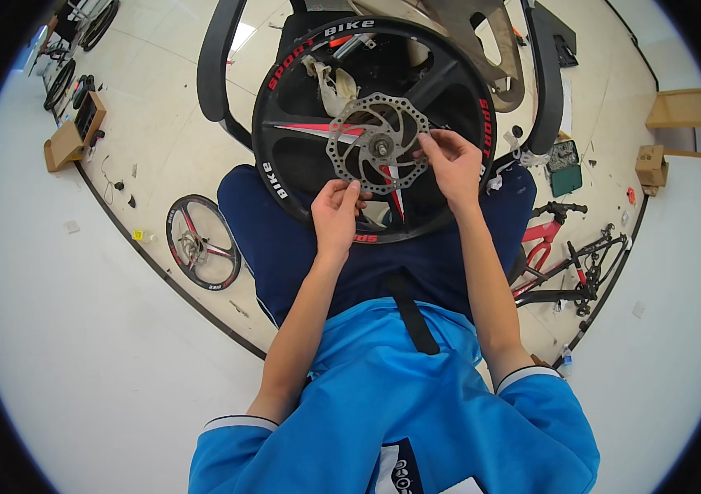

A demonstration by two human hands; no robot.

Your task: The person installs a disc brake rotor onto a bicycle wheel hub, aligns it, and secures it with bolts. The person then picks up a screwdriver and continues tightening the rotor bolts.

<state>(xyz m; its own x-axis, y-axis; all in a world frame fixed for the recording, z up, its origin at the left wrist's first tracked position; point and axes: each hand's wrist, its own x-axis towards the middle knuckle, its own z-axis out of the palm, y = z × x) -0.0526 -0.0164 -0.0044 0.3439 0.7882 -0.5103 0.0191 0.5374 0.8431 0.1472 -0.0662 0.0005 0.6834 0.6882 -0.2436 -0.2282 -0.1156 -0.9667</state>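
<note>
A black bicycle wheel (pixel 299 156) with broad red-and-white-marked spokes lies across my lap, its far part over a chair. Around the hub axle (pixel 381 147) at its middle sits a silver perforated brake disc (pixel 379 100). My left hand (pixel 336 218) is closed with thumb and fingers on the disc's lower left edge. On the disc's right edge, my right hand (pixel 455 167) pinches with thumb and forefinger. Whether the disc lies flush against the hub cannot be made out. A whitish crumpled glove or cloth (pixel 335 89) shows beyond the disc, between the spokes.
Black chair armrests (pixel 212 62) flank the wheel. A smaller spoked wheel (pixel 203 242) is on the floor at left. Red and black bike frames (pixel 568 259) lie at right, near an opened green tool case (pixel 565 169). Cardboard boxes (pixel 652 165) stand along the walls.
</note>
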